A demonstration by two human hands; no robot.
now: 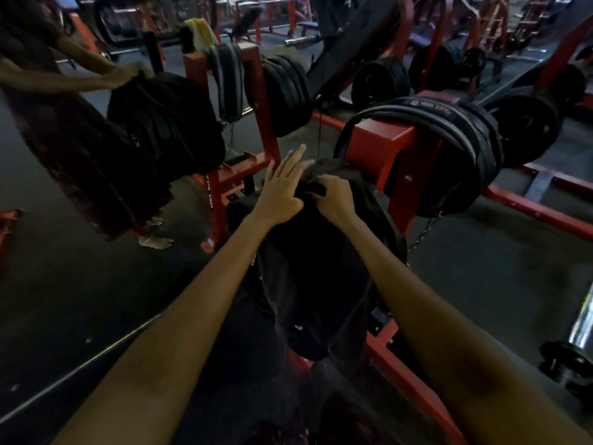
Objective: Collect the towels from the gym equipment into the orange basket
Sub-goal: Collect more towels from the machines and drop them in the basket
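Head view. A dark towel [321, 252] is draped over the padded seat of a red weight machine [382, 146], hanging down its near side. The right hand [333, 200] has its fingers curled, pinching a bunched fold at the towel's top edge. The left hand [282, 191] lies beside it, fingers straight and spread, pressing flat on the cloth. So the grip sits at the towel's upper end only; most of the cloth hangs below and toward the wearer, between the forearms.

Risks, as judged: the low hanging end could snag on the frame or the chain [423, 232] just right of the pad when lifted; a one-fold pinch may slip. Light is dim, so cloth edges are hard to trace.

The orange basket is not seen. A yellow towel [202, 32] lies on a farther rack. Another person stands at left.
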